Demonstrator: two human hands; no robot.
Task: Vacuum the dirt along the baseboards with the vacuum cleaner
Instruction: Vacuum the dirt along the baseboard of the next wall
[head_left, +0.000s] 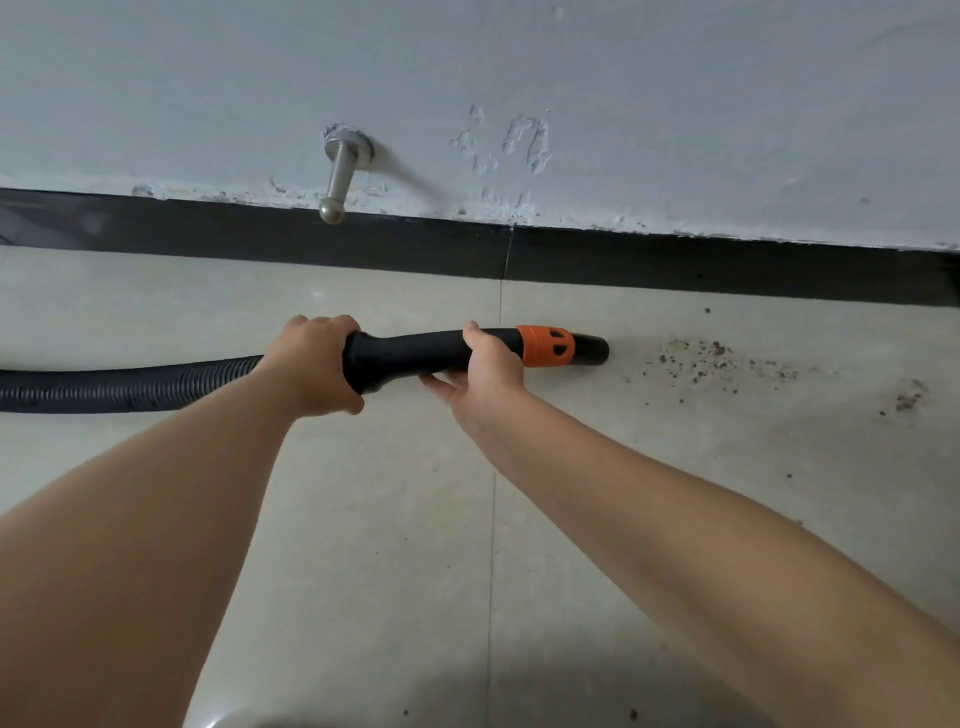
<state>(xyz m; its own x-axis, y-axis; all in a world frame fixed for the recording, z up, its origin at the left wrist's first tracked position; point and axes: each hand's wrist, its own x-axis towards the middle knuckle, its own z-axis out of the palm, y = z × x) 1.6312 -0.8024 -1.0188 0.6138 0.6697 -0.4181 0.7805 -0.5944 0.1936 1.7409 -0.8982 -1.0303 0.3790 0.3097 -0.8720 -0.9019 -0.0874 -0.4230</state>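
Head view: both hands, left hand (317, 364) and right hand (485, 364), grip vacuum nozzle (589, 351), steering it low toward dirt (717, 361) beside baseboard (727, 270).

Chipped pale wall (675, 104), metal doorstop (340, 174), beige tiled floor (363, 519)

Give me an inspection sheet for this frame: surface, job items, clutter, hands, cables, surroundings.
Surface: pale tiled floor, grout line running toward the wall.
Job's things: black vacuum handle with orange collar; nozzle points right, short of the dirt scattered near the dark baseboard.
Clutter: a few stray specks on the near tiles; nothing else seen.
Grips: left hand grips the handle's rear end; right hand holds it just behind the collar.
Cables: ribbed hose trails off left; no cord seen.
Surroundings: white wall with chipped paint; metal doorstop above the baseboard.
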